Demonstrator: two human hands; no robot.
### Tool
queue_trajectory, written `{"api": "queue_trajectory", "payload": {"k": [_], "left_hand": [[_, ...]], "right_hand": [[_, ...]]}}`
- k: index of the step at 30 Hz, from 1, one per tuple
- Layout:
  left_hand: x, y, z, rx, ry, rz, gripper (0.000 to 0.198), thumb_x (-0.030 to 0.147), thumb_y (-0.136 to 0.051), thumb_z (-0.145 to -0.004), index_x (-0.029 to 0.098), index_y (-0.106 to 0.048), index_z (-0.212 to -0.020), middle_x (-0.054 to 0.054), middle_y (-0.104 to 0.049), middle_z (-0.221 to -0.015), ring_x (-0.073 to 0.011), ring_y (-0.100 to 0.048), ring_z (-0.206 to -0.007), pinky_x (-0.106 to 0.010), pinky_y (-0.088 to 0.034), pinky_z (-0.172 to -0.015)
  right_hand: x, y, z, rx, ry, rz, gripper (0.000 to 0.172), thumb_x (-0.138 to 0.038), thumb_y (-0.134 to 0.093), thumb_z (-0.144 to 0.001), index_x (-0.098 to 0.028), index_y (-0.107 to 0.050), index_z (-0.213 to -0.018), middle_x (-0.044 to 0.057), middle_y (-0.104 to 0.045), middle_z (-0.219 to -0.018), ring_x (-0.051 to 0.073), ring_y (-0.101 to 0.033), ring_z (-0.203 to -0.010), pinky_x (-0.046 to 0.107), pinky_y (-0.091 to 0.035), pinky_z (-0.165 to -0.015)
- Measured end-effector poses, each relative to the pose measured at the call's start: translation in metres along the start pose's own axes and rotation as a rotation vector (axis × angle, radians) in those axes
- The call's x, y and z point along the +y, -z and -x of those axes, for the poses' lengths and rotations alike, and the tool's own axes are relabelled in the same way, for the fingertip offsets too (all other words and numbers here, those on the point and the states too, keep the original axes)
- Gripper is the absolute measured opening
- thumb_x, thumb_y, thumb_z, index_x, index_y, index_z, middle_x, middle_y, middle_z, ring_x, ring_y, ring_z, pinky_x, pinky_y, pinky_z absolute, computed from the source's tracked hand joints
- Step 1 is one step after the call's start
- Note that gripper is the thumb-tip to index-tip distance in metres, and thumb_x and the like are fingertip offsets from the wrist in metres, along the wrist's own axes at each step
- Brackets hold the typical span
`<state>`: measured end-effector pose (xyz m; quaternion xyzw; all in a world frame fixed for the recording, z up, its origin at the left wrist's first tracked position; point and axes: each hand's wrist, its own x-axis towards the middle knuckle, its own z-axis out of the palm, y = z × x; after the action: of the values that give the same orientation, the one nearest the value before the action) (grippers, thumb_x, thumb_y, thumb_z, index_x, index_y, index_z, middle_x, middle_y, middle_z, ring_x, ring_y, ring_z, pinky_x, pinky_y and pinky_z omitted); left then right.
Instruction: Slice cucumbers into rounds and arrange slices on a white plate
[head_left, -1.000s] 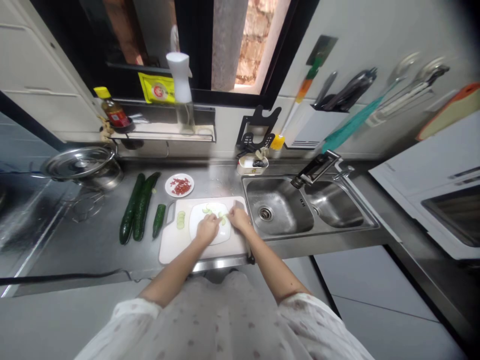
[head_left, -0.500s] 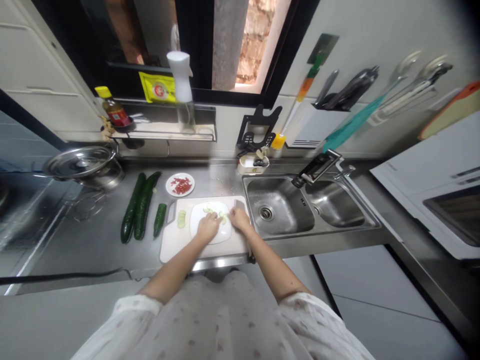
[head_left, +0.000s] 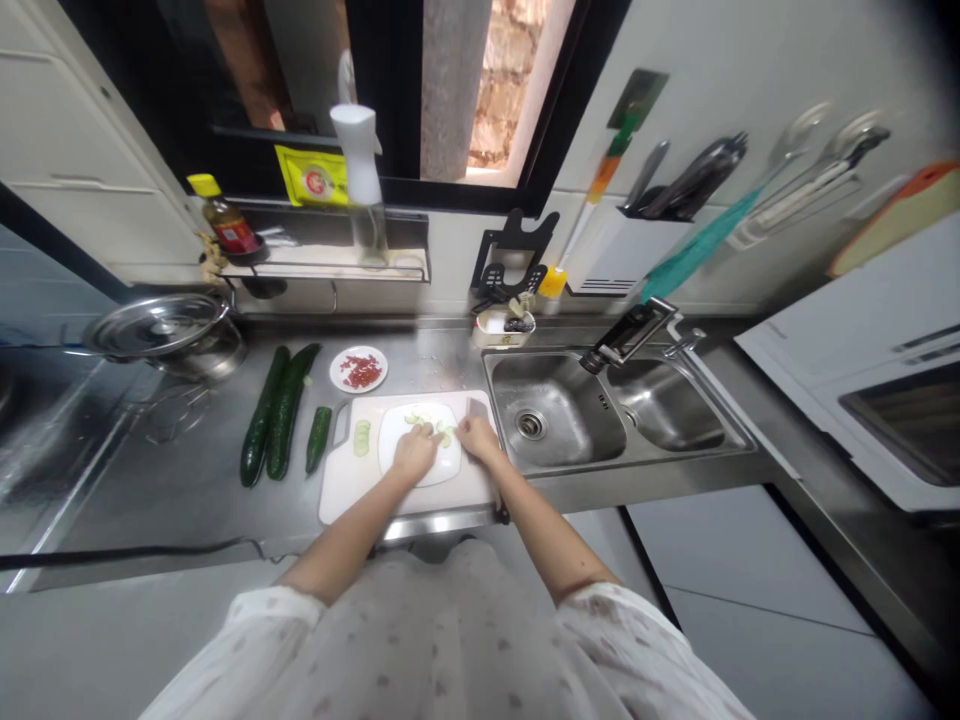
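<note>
On a white cutting board lies a white plate with several pale cucumber slices. My left hand rests on the plate with its fingers curled and fingertips on a slice. My right hand sits at the plate's right edge, fingers closed; a grey knife blade shows just beyond it. A short stack of slices lies on the board left of the plate.
Two whole cucumbers and a cucumber stub lie left of the board. A small dish of red chilli sits behind it. A double sink with a tap is to the right, a pot lid at far left.
Both hands stay over the plate with only slight finger shifts; the camera has nudged a little.
</note>
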<state>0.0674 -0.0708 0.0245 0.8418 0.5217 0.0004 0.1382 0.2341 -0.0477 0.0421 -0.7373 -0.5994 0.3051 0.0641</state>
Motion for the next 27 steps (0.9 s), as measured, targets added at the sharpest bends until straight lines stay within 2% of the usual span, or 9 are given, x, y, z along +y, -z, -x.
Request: {"api": "queue_trajectory", "payload": {"k": [5, 11, 14, 18, 20, 23, 27], "left_hand": [[0.000, 0.001, 0.001, 0.000, -0.003, -0.006, 0.038, 0.019, -0.038, -0.093, 0.025, -0.060, -0.124, -0.011, -0.055, -0.109, -0.0246, -0.049, -0.107, -0.034, -0.046, -0.083], [0.001, 0.001, 0.001, 0.010, 0.001, -0.015, 0.037, 0.020, -0.037, -0.094, 0.026, -0.060, -0.124, -0.011, -0.055, -0.109, -0.0241, -0.050, -0.107, -0.034, -0.046, -0.085], [0.002, 0.003, 0.001, 0.002, 0.000, -0.015, 0.037, 0.020, -0.037, -0.094, 0.025, -0.060, -0.123, -0.011, -0.055, -0.109, -0.0240, -0.049, -0.107, -0.034, -0.047, -0.084], [0.002, 0.005, 0.002, 0.011, -0.002, -0.010, 0.038, 0.017, -0.036, -0.094, 0.024, -0.061, -0.121, -0.012, -0.055, -0.108, -0.0241, -0.049, -0.107, -0.033, -0.047, -0.082], [0.002, 0.005, 0.002, 0.012, -0.004, -0.010, 0.038, 0.017, -0.036, -0.094, 0.024, -0.062, -0.120, -0.012, -0.055, -0.107, -0.0246, -0.050, -0.107, -0.034, -0.047, -0.081], [0.002, 0.005, 0.002, 0.003, -0.002, -0.013, 0.037, 0.017, -0.036, -0.093, 0.024, -0.063, -0.118, -0.012, -0.055, -0.107, -0.0243, -0.051, -0.106, -0.033, -0.047, -0.080], [0.002, 0.006, 0.000, -0.004, -0.007, -0.010, 0.036, 0.018, -0.036, -0.094, 0.025, -0.063, -0.118, -0.012, -0.056, -0.106, -0.0236, -0.052, -0.103, -0.033, -0.046, -0.080]], "right_hand": [[0.001, 0.000, -0.002, 0.007, -0.007, -0.043, 0.016, -0.030, -0.057, -0.085, -0.017, -0.066, -0.087, 0.004, -0.068, -0.083, 0.013, -0.060, -0.070, 0.021, -0.039, -0.061], [-0.005, -0.003, -0.008, 0.001, -0.046, 0.035, 0.026, -0.043, -0.062, -0.080, -0.019, -0.068, -0.089, 0.007, -0.069, -0.091, 0.018, -0.063, -0.083, 0.024, -0.042, -0.069], [-0.008, -0.005, -0.010, 0.034, -0.024, 0.086, 0.026, -0.039, -0.061, -0.080, -0.017, -0.068, -0.091, 0.010, -0.068, -0.095, 0.020, -0.063, -0.090, 0.025, -0.042, -0.075], [-0.009, -0.006, -0.008, 0.036, -0.022, 0.070, 0.025, -0.036, -0.059, -0.081, -0.016, -0.068, -0.094, 0.011, -0.067, -0.095, 0.020, -0.062, -0.089, 0.026, -0.042, -0.075], [-0.008, -0.007, -0.005, 0.080, 0.006, 0.035, 0.028, -0.036, -0.059, -0.082, -0.015, -0.066, -0.100, 0.011, -0.066, -0.099, 0.020, -0.062, -0.088, 0.026, -0.042, -0.075], [-0.005, -0.008, 0.003, 0.225, 0.082, -0.041, 0.034, -0.032, -0.055, -0.083, -0.014, -0.061, -0.112, 0.011, -0.063, -0.107, 0.018, -0.059, -0.093, 0.026, -0.042, -0.081], [-0.002, -0.010, 0.019, 0.340, 0.153, -0.194, 0.035, -0.028, -0.049, -0.084, -0.014, -0.060, -0.114, 0.009, -0.065, -0.100, 0.018, -0.059, -0.089, 0.027, -0.044, -0.083]]}}
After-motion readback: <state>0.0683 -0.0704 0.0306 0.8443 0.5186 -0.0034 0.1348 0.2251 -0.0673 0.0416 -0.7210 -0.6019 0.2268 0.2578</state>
